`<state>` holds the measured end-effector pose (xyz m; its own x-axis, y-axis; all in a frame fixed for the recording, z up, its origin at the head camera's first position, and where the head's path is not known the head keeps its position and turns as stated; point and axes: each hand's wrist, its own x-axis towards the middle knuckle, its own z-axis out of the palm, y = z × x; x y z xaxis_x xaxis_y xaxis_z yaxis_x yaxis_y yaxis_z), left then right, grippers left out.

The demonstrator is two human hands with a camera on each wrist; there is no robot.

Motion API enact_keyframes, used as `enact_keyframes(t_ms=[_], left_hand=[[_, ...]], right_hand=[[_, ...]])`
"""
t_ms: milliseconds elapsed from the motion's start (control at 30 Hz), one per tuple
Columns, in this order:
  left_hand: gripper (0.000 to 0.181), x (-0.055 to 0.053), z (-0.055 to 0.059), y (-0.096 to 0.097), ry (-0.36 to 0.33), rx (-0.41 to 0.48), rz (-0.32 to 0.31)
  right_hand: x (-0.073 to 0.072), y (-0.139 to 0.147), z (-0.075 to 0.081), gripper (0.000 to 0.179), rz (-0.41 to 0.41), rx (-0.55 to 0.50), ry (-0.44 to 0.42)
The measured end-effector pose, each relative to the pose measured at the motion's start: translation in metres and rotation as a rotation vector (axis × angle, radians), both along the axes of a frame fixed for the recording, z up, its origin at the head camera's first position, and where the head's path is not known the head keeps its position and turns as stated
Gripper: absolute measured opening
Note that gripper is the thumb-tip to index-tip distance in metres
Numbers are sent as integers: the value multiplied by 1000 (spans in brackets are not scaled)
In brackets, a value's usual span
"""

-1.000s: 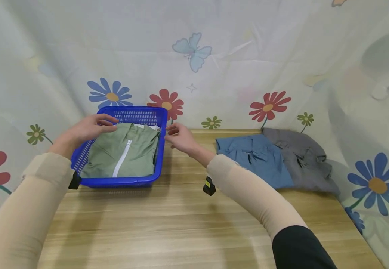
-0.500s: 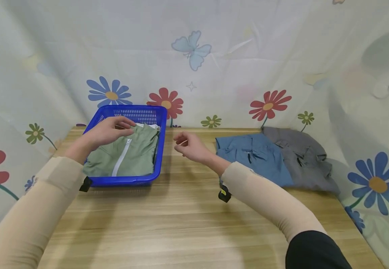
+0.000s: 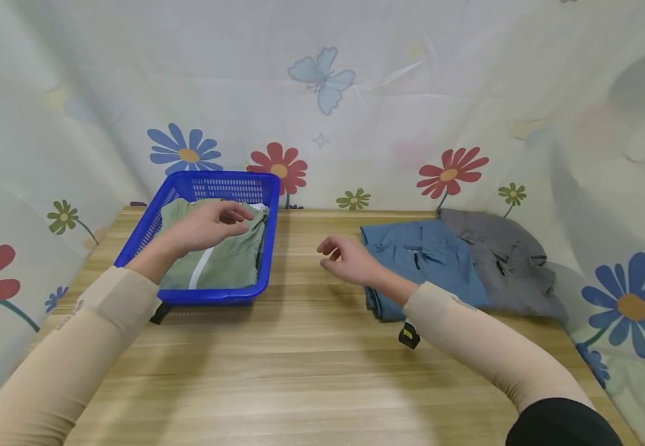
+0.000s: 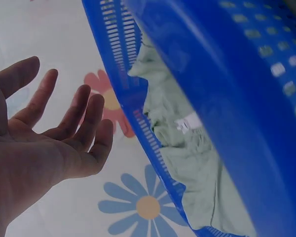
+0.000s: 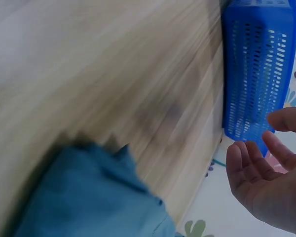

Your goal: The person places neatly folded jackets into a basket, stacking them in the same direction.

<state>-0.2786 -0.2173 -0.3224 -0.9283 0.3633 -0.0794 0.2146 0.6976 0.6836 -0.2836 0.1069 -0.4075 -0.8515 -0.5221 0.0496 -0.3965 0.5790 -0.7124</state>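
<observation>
In the head view a blue plastic basket (image 3: pixel 271 248) stands at the left, holding a folded green garment (image 3: pixel 233 260) with a white zipper. My left hand (image 3: pixel 207 226) hovers over that garment, fingers loosely bent and holding nothing; the left wrist view shows the same hand (image 4: pixel 64 128) apart from the basket wall (image 4: pixel 207 89). To the right of the basket, my right hand (image 3: pixel 350 260) is held above the table with relaxed, empty fingers. Close beside it lies a folded blue garment (image 3: pixel 428 248), its edge also seen in the right wrist view as blue cloth (image 5: pixel 98 192).
A dark grey garment (image 3: pixel 512 266) lies partly under the blue one at the right. The wooden table (image 3: pixel 300 371) meets a flower-printed cloth backdrop (image 3: pixel 383 124) at its back and right edges.
Both hands have moved to the right. The left has passed from the basket's left side to over the green garment; the right has drawn away from the basket's right rim toward the blue garment.
</observation>
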Motion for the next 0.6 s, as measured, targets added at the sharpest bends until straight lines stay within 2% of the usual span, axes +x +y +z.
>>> enact_keyframes(t_ms=[200, 367, 600], left_hand=[[33, 7, -5, 19, 69, -4, -14], [31, 13, -10, 36, 134, 9, -40], [26, 19, -18, 56, 224, 11, -50]], right_hand=[[8, 20, -7, 27, 16, 41, 62], [13, 36, -16, 28, -3, 74, 128], [20, 58, -17, 29, -45, 81, 142]])
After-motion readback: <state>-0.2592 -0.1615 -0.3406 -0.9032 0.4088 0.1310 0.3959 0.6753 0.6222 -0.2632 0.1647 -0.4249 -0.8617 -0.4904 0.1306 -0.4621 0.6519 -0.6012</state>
